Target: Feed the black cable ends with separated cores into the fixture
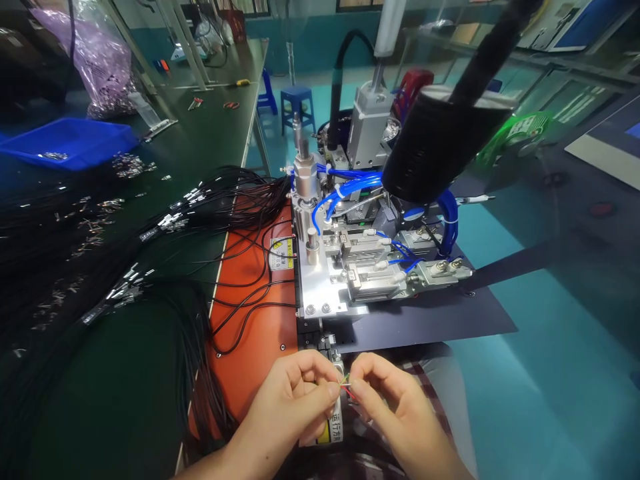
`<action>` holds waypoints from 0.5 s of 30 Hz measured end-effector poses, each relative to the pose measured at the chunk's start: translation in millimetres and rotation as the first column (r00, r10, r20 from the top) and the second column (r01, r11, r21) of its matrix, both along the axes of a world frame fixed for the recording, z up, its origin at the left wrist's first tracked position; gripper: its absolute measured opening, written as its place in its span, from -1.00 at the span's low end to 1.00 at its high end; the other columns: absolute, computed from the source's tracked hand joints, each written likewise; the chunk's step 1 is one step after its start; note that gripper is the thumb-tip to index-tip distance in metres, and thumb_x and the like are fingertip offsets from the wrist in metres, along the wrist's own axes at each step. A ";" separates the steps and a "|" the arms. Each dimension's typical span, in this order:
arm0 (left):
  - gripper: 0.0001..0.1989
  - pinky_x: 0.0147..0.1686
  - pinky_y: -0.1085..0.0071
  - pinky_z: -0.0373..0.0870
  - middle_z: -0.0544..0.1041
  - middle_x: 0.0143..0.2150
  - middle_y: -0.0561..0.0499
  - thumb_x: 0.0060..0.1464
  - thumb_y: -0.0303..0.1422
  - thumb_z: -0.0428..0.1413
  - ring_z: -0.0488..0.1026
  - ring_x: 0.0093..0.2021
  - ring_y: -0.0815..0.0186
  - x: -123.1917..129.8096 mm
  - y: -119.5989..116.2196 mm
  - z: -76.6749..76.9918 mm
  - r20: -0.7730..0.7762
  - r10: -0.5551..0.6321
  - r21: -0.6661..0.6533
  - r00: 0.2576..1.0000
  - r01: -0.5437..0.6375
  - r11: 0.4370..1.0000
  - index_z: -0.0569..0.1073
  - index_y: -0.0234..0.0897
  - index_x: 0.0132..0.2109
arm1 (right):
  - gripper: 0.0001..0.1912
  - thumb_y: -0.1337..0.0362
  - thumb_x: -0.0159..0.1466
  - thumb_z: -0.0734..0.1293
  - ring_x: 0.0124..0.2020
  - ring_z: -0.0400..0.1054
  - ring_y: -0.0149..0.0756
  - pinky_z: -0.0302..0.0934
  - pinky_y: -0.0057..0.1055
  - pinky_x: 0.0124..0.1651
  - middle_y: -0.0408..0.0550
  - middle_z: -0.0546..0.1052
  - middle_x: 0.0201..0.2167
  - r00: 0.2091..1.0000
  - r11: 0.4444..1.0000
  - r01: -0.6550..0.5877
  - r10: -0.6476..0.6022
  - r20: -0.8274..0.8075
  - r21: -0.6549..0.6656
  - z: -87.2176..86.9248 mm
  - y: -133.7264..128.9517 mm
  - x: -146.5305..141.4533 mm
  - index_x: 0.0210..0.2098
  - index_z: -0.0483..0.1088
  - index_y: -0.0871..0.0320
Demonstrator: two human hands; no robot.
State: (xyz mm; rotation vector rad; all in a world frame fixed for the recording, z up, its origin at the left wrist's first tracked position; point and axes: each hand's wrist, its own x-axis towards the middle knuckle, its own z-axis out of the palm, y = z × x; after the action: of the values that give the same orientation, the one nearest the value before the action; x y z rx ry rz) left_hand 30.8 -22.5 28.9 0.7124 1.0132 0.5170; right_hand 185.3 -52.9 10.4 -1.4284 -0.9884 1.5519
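Just in front of the machine, my left hand pinches thin coloured wires between thumb and forefinger. My right hand is closed in a pinch on the same wires, its fingertips close to the left ones. Red, green and pale strands show in the small gap between the hands; their ends are hidden by the fingers. The metal machine with blue air tubes stands right beyond my hands. A label with a yellow patch shows below them.
Black cables with silvery ends lie bundled on the dark green table at left, some crossing the orange surface. A blue tray and small metal parts are farther back. A black cylinder overhangs the machine at right.
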 end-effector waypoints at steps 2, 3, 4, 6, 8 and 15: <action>-0.83 -0.71 0.60 -0.11 0.16 -0.68 0.24 0.01 -0.30 0.15 -0.01 -0.74 0.60 0.3 -0.5 -0.6 0.014 0.010 -0.004 1.000 -0.010 1.000 0.36 -0.32 -0.37 | -0.74 0.12 0.21 0.29 -0.53 0.07 -0.40 0.03 -0.51 -0.50 -0.24 0.23 -0.57 1.000 1.000 0.004 -0.004 0.003 0.028 -0.3 -1.6 -1.7 -0.51 0.28 0.14; -0.83 -0.72 0.60 -0.12 0.16 -0.69 0.24 0.00 -0.31 0.16 -0.02 -0.74 0.60 0.5 -0.9 -0.7 0.014 0.017 -0.002 1.000 -0.017 1.000 0.36 -0.33 -0.38 | -0.74 0.12 0.22 0.28 -0.53 0.07 -0.40 0.03 -0.51 -0.50 -0.24 0.23 -0.56 1.000 0.999 -0.002 0.002 0.001 0.037 -0.5 -2.1 -2.2 -0.50 0.28 0.14; -0.83 -0.72 0.60 -0.12 0.15 -0.69 0.24 0.00 -0.31 0.16 -0.02 -0.74 0.60 0.6 -1.4 -0.7 0.009 0.025 -0.001 1.000 -0.025 1.000 0.36 -0.33 -0.39 | -0.75 0.13 0.23 0.28 -0.53 0.06 -0.40 0.03 -0.50 -0.49 -0.24 0.22 -0.56 1.000 0.999 -0.010 0.010 0.000 0.043 -0.7 -2.3 -2.6 -0.50 0.27 0.14; -0.83 -0.72 0.61 -0.11 0.15 -0.70 0.25 -0.01 -0.31 0.16 -0.02 -0.74 0.60 0.7 -2.1 -0.6 -0.003 0.040 -0.002 0.999 -0.040 0.999 0.36 -0.33 -0.39 | -0.74 0.13 0.24 0.27 -0.53 0.05 -0.40 0.03 -0.50 -0.49 -0.24 0.21 -0.56 1.000 0.998 -0.021 0.021 0.002 0.052 -0.9 -2.1 -2.6 -0.49 0.26 0.13; -0.83 -0.73 0.61 -0.11 0.17 -0.70 0.25 -0.01 -0.31 0.17 -0.01 -0.74 0.60 0.7 -2.2 -0.1 -0.005 0.042 -0.017 0.999 -0.042 0.999 0.37 -0.33 -0.38 | -0.74 0.12 0.24 0.26 -0.54 0.05 -0.40 0.02 -0.49 -0.50 -0.24 0.20 -0.57 0.999 0.997 -0.032 0.031 0.013 0.063 -0.6 -1.5 -2.0 -0.49 0.26 0.13; -0.83 -0.79 0.62 -0.18 0.31 -0.66 0.17 -0.05 -0.31 0.16 0.02 -0.77 0.62 0.9 1.0 4.0 -0.007 -0.025 -0.123 1.000 0.024 0.992 0.38 -0.34 -0.41 | -0.75 0.15 0.26 0.22 -0.50 0.12 -0.36 0.07 -0.48 -0.45 -0.21 0.25 -0.53 0.994 0.987 -0.073 0.061 0.091 0.141 1.2 0.9 0.2 -0.50 0.24 0.11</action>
State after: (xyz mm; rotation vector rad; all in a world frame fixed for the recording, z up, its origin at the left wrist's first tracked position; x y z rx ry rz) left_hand 31.7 -21.5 32.9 0.6175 1.0334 0.4266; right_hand 185.5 -52.0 11.7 -1.3833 -1.1865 1.4451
